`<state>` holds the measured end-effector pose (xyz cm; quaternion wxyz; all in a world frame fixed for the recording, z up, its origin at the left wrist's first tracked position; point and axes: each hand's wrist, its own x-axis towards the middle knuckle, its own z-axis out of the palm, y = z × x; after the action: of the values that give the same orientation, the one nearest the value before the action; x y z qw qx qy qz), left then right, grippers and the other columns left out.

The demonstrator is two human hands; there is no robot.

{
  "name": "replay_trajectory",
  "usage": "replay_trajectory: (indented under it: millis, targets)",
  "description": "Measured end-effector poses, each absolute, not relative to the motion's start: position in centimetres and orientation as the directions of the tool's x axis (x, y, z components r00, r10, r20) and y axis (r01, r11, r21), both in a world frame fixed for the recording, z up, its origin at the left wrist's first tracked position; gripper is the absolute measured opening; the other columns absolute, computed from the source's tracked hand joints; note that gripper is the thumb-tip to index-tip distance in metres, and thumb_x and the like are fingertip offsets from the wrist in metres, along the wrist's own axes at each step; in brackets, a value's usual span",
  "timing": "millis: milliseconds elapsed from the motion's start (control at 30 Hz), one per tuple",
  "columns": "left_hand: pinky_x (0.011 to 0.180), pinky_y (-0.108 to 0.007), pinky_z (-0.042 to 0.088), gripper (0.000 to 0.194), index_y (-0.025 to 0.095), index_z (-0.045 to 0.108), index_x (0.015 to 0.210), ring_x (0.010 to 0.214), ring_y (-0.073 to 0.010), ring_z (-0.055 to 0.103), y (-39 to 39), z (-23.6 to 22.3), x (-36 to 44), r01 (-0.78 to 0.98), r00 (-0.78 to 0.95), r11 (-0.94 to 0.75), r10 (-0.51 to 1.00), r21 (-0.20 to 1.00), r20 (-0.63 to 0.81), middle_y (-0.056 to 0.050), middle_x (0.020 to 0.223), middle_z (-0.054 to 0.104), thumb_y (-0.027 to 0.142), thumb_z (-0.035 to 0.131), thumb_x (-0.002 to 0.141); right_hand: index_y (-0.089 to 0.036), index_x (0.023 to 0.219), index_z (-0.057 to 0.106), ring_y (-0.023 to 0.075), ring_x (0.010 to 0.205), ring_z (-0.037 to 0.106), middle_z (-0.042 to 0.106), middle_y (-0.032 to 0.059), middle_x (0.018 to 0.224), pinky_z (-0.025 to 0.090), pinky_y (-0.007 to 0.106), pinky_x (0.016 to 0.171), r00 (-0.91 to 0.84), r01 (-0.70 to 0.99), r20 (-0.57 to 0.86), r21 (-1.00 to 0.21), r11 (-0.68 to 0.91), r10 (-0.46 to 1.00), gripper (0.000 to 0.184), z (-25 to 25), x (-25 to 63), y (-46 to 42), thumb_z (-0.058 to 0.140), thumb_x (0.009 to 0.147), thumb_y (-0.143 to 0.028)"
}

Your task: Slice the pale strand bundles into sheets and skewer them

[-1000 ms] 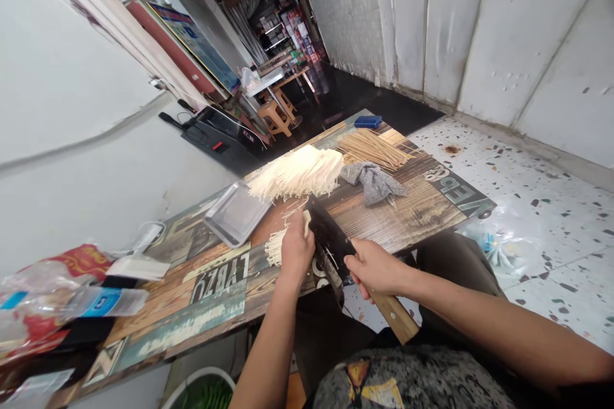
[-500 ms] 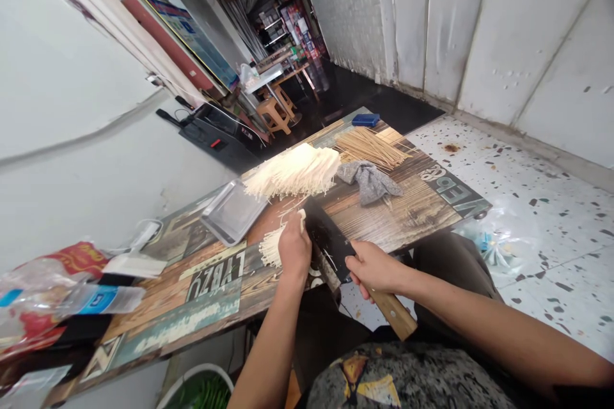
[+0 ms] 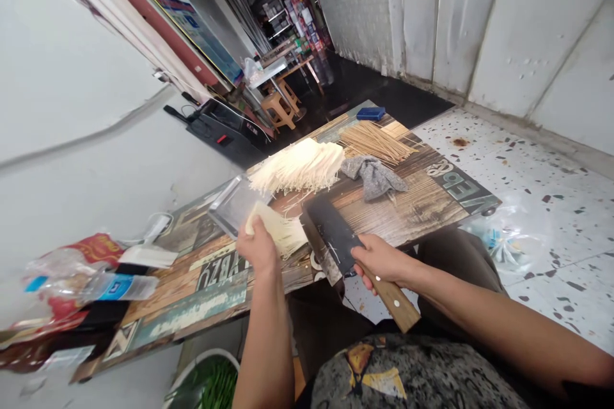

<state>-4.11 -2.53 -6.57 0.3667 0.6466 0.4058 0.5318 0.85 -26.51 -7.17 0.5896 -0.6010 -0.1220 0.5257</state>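
Observation:
My left hand [image 3: 259, 248] is closed around one end of a bunch of enoki mushrooms [image 3: 284, 230], pale thin strands that fan out toward the right. In my right hand [image 3: 382, 261] is a cleaver [image 3: 330, 230], gripped where its wooden handle meets the dark, broad blade. The blade lies tilted over the table's near edge, close to the strands' loose ends, with pale scraps stuck to it. Beyond both hands a large heap of enoki mushrooms [image 3: 300, 166] is spread on the table. A clear plastic tray [image 3: 225, 208] sits partly behind the held bunch.
On the wood-patterned table [image 3: 422, 201] lie a grey cloth [image 3: 377, 179], bamboo skewers [image 3: 377, 142] and a blue box [image 3: 371, 114]. Plastic bottles [image 3: 119, 286] and a red bag [image 3: 91, 252] are at the left. Below stands a bucket of greens [image 3: 215, 383].
My left hand has moved left from beside the blade and turned, lifting the bunch of enoki mushrooms. The cleaver stays in my right hand, nearly in place. The view has shifted slightly.

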Motion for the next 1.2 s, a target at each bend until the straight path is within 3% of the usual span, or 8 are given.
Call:
replay_trajectory:
  millis: [133,300,467,633,767,867,1067,1200]
  targets:
    - [0.08,-0.035,0.056,0.021,0.009,0.06,0.098,0.082,-0.0169,0.067,1.3,-4.6,-5.2,-0.014,0.034,-0.256,0.966,0.967,0.256,-0.005,0.086,0.066,0.018,0.055,0.079,-0.02,0.068,0.037,0.0086,0.029,0.043,0.047,-0.0068,0.046,0.039,0.019,0.03,0.417,-0.466,-0.482,-0.841,-0.274,0.77,0.018,-7.2,0.8,-26.6,0.035,0.083,-0.011]
    - [0.074,-0.038,0.059,0.012,0.01,0.053,0.091,0.088,-0.0211,0.068,5.9,-0.6,-8.1,-0.059,-0.052,-0.228,0.973,0.972,0.225,-0.007,0.083,0.065,0.011,0.051,0.08,-0.021,0.066,0.039,0.0092,0.028,0.04,0.045,-0.0064,0.041,0.037,0.02,0.03,0.414,-0.449,-0.491,-0.842,-0.297,0.766,0.016,-8.0,0.9,-26.5,0.038,0.081,-0.015]
    - [0.078,-0.036,0.058,0.016,0.011,0.053,0.098,0.096,-0.0208,0.066,7.4,3.7,-7.5,-0.032,-0.139,-0.375,0.92,0.926,0.367,-0.01,0.097,0.064,0.013,0.047,0.083,-0.021,0.065,0.039,0.0093,0.029,0.04,0.044,-0.0061,0.04,0.037,0.02,0.03,0.422,-0.433,-0.484,-0.851,-0.299,0.767,0.016,-8.5,0.7,-26.2,0.038,0.081,-0.019]
    - [0.09,-0.037,0.051,0.024,0.012,0.06,0.101,0.098,-0.0211,0.064,5.7,4.8,-0.9,0.13,-0.149,-0.588,0.784,0.798,0.602,-0.008,0.097,0.066,0.025,0.048,0.085,-0.022,0.071,0.037,0.0086,0.03,0.043,0.047,-0.0081,0.05,0.037,0.02,0.029,0.514,-0.381,-0.358,-0.91,-0.167,0.779,0.013,-7.9,1.1,-27.9,0.043,0.081,-0.027]
    - [0.094,-0.034,0.045,0.032,0.011,0.062,0.109,0.1,-0.0215,0.063,3.7,3.8,5.1,0.376,0.035,-0.715,0.646,0.589,0.762,-0.012,0.103,0.067,0.025,0.041,0.09,-0.023,0.071,0.035,0.0077,0.031,0.042,0.046,-0.0088,0.051,0.038,0.02,0.031,0.572,-0.413,-0.356,-0.904,-0.116,0.739,0.021,-7.0,2.1,-30.7,0.047,0.081,-0.037]
    - [0.094,-0.033,0.044,0.041,0.008,0.055,0.121,0.106,-0.0217,0.061,2.6,1.9,9.2,0.516,0.27,-0.745,0.609,0.422,0.746,-0.017,0.114,0.064,0.021,0.026,0.095,-0.023,0.069,0.036,0.0075,0.03,0.041,0.046,-0.0089,0.048,0.038,0.02,0.031,0.602,-0.405,-0.357,-0.907,-0.113,0.714,0.026,-6.6,2.8,-32.6,0.048,0.08,-0.043]
    - [0.092,-0.034,0.044,0.032,0.015,0.063,0.11,0.106,-0.0239,0.062,0.0,-3.8,14.7,0.457,0.738,-0.877,0.465,0.144,0.489,-0.013,0.11,0.068,0.016,0.04,0.088,-0.022,0.068,0.038,0.0097,0.033,0.046,0.047,-0.0075,0.041,0.041,0.022,0.038,0.608,-0.344,-0.327,-0.93,-0.132,0.723,0.028,-6.5,3.5,-34.6,0.042,0.086,-0.044]
    - [0.1,-0.043,0.037,0.028,0.012,0.064,0.106,0.111,-0.0303,0.059,-1.1,-3.4,15.6,0.391,0.882,-0.92,0.383,0.026,0.276,-0.017,0.109,0.068,0.02,0.051,0.083,-0.022,0.069,0.04,0.0105,0.034,0.047,0.048,-0.0063,0.041,0.041,0.022,0.039,0.597,-0.361,-0.346,-0.921,-0.143,0.723,0.027,-6.9,3.8,-34.6,0.039,0.088,-0.04]
